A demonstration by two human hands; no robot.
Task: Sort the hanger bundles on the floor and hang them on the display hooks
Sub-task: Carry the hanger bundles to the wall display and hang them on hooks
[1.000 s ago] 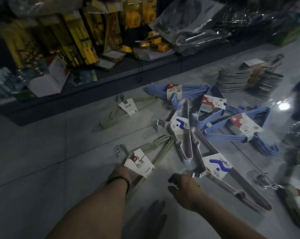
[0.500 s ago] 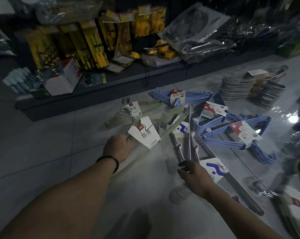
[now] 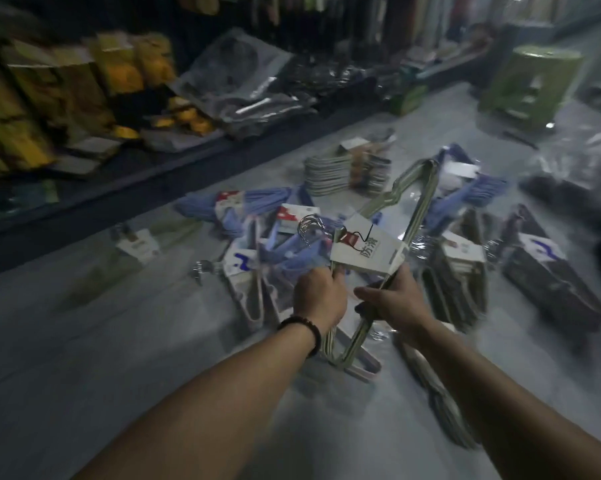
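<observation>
A green hanger bundle [image 3: 410, 202] with a white label and chrome hooks is lifted off the floor in the middle of the view. My left hand [image 3: 318, 297] grips its near arm below the label. My right hand [image 3: 391, 299] grips the other arm beside it. Beneath lie blue hanger bundles [image 3: 254, 206], pink bundles with blue-marked labels [image 3: 247, 282], and another green bundle [image 3: 136, 244] flat on the floor to the left. A stacked pile of pale bundles [image 3: 330, 173] sits farther back. Dark bundles [image 3: 548, 278] lie on the right.
A low dark shelf [image 3: 119, 181] with yellow packaged goods and plastic bags runs along the back left. A green plastic stool [image 3: 531, 84] stands at the back right. Grey tiled floor [image 3: 84, 341] spreads to the left and front.
My left hand has lifted the green bundle from the floor and carried it right. My right hand left the pink bundle and took hold of the green one. The view swung right.
</observation>
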